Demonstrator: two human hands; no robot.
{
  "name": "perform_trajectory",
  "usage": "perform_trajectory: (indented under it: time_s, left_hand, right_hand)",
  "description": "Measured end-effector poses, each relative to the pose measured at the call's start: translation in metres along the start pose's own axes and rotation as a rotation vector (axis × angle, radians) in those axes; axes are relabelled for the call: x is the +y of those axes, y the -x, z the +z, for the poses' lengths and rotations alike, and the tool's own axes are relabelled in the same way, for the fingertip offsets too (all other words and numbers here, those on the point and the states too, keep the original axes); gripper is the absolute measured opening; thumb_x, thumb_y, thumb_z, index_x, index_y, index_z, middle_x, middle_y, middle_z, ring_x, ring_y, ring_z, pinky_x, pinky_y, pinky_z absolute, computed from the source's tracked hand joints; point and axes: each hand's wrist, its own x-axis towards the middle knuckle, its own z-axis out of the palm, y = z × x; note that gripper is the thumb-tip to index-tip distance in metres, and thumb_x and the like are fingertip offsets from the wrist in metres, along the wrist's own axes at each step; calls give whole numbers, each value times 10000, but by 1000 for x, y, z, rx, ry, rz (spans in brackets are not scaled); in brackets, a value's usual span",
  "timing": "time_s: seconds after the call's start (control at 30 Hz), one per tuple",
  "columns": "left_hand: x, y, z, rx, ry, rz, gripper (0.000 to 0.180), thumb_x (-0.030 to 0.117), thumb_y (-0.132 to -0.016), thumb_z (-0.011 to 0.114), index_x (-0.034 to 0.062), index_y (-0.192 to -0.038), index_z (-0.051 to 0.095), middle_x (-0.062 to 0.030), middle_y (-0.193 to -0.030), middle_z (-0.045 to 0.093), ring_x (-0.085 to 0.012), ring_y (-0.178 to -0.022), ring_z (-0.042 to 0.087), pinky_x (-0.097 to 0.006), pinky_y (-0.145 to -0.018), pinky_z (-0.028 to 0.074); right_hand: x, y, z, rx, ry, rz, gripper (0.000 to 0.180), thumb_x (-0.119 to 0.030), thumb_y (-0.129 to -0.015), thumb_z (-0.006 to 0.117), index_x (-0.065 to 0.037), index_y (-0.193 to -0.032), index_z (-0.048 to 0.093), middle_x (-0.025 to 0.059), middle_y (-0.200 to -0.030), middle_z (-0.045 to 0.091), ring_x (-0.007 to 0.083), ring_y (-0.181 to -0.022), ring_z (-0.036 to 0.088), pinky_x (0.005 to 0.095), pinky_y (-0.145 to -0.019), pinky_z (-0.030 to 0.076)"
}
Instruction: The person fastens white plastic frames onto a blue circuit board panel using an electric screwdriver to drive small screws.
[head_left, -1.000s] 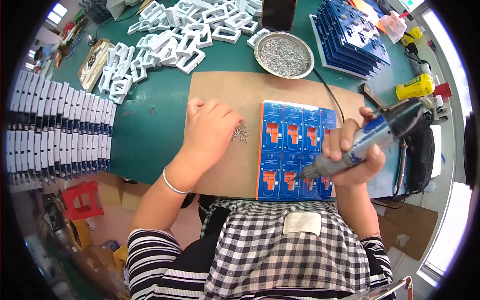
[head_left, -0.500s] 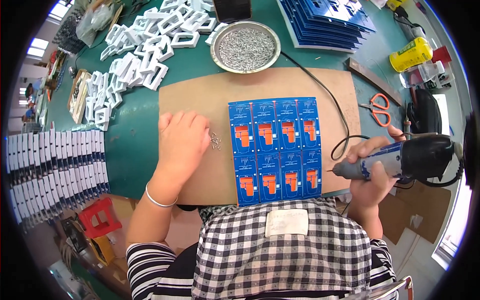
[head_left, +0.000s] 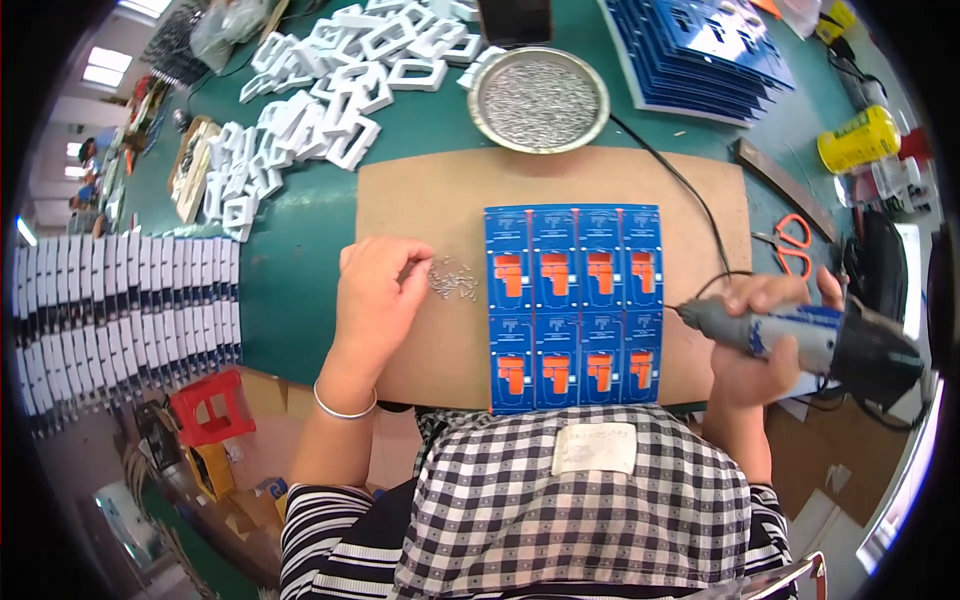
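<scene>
Picking single screws looks like the left-hand job at this moment; best done by pinching one small silver screw [head_left: 457, 281] at its head, tip free, and leaving the rest of the loose pile flat. Left hand [head_left: 378, 295] sits at the pile's left edge, on the brown work mat [head_left: 425, 185]; thumb and forefinger close together, narrow gap, other fingers curled; can't tell if a screw is between them. Wrist low, forearm up from the lower edge, bangle [head_left: 345, 414] on it. Right hand [head_left: 748, 374] is wrapped round a grey-and-black electric screwdriver [head_left: 802, 336], fingers over the top, thumb along the near side, tool roughly level, bit pointing left. Bit end is at the right edge of the blue circuit-board panel [head_left: 575, 309]; contact unclear. Panel lies on the mat just right of the pile, orange showing in its cutouts. For good handling, keep the bit off the panel face until wanted, then stand the driver upright over a hole, press lightly, and keep the cord [head_left: 690, 186] slack and clear of the board. Uneven pressure could tilt a screw or scratch the blue face.
</scene>
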Motion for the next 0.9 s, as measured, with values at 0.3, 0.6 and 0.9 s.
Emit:
perform_trajectory:
  time_s: [0.3, 0.6, 0.9]
  left_hand:
    - [11, 0, 5, -49, -55, 126, 144, 116, -737, 723, 109, -872, 674, 3, -831, 618, -197, -823, 542, -338, -789, 363]
    - [19, -10, 8, -147, -316, 276, 120, 86, -717, 703, 125, -803, 630, 3, -815, 586, -196, -807, 539, -355, -781, 366]
    - [15, -17, -2, -93, -220, 198, 140, 37, -729, 664, 85, -827, 576, -38, -809, 595, -206, -748, 562, -355, -743, 409]
  right_hand:
    - [-27, 12, -10, -18, -43, 237, 715, -317, -796, 632, -35, -1333, 253, 93, -781, 516, 214, -594, 547, 344, -582, 483]
    - [-6, 1, 0, -14, -30, 91, 735, -312, -801, 693, -42, -1329, 260, 95, -819, 547, 213, -646, 567, 359, -628, 492]
    - [9, -7, 9, -161, 19, 30, 775, -264, -812, 719, -14, -1318, 187, 112, -853, 571, 210, -721, 609, 361, -699, 522]
